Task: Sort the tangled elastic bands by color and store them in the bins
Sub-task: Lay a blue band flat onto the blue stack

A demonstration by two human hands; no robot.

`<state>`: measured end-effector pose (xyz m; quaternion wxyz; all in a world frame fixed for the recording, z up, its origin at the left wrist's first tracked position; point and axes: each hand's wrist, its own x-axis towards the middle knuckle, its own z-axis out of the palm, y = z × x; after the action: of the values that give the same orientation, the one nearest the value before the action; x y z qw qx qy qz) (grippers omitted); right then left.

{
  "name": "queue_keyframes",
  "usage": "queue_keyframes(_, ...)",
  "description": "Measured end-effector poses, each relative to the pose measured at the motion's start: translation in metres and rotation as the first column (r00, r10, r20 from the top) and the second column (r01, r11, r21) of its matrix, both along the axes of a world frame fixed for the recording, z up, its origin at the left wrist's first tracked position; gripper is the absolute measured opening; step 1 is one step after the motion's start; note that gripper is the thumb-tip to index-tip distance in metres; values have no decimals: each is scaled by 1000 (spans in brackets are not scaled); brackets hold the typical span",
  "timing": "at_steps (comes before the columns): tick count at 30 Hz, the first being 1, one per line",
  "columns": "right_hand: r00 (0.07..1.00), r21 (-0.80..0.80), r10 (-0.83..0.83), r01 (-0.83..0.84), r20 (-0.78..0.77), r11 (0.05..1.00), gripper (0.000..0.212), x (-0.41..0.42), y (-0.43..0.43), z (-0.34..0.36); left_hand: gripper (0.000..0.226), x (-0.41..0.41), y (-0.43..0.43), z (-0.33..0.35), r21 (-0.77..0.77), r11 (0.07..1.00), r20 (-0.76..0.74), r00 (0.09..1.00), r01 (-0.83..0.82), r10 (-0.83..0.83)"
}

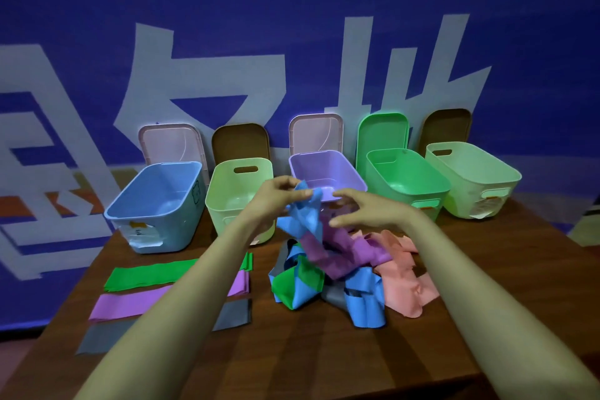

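Head view: my left hand point(282, 195) pinches the blue band point(305, 216), up above the tangled pile point(344, 269). My right hand point(367, 209) is loose, fingers apart, holding nothing. I think I should pull slowly so it slips out, not tighter.

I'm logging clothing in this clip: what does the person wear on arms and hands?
Nothing that shows. The left forearm and right forearm are bare to the frame's edge, no sleeves or cuffs. The left hand and right hand have no gloves; no watch, bracelet or ring is visible.
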<state>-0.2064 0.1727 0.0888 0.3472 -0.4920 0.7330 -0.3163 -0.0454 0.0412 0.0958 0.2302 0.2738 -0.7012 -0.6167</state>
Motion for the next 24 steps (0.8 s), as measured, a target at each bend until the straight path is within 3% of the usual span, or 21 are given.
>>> queue_keyframes(3, 999, -217, -19, 12, -32, 976, 34, 7, -14, 1, 11, -8, 7, 16, 127, 991, -173, 985, 38, -16)
queue_keyframes(5, 990, -295, -50, 9, -132, 955, 10, 2, -16, 5, 11, -10, 4, 21, 88, 995, -200, 978, -40, 57)
queue_keyframes(7, 969, -314, -139, 69, -206, 947, 11, -7, -16, 5, 8, -7, -7, 20, -134, 969, -134, 973, -208, 190)
queue_keyframes(10, 893, -340, -398, 314, -211, 886, 12, -20, -13, 2, 15, 3, -27, 10, -539, 786, 39, 923, -303, 382)
queue_keyframes(12, 831, -307, -502, 426, -241, 851, 15, -28, -10, 0, 20, 8, -34, 3, -643, 734, 138, 910, -218, 391)
queue_keyframes(14, 817, -202, -469, 424, -336, 883, 16, -31, -5, -3, 21, 9, -35, -3, -675, 720, 167, 916, -163, 364)
queue_keyframes(17, 779, -7, -274, 328, -564, 945, 19, -24, -2, -8, 18, 7, -22, 4, -555, 816, 72, 969, -159, 238)
queue_keyframes(18, 785, 0, -231, 282, -575, 959, 23, -21, -3, -10, 18, 5, -17, 8, -501, 854, 27, 985, -135, 172)
queue_keyframes(19, 832, -26, -204, 223, -516, 975, 32, -18, -5, -10, 18, 3, -11, 13, -468, 878, -1, 994, -97, 109)
queue_keyframes(21, 960, -164, -142, 103, -241, 981, 53, -7, -9, -5, 17, 1, -1, 24, -467, 884, -12, 1000, 1, -7)
queue_keyframes(22, 987, -234, -88, 55, -134, 971, 56, -1, -11, -1, 16, -1, 3, 29, -477, 878, -12, 998, 47, -60)
queue_keyframes(24, 998, -296, 10, -29, -64, 955, 46, 8, -14, 7, 14, -3, 6, 37, -464, 880, -27, 991, 104, -132)
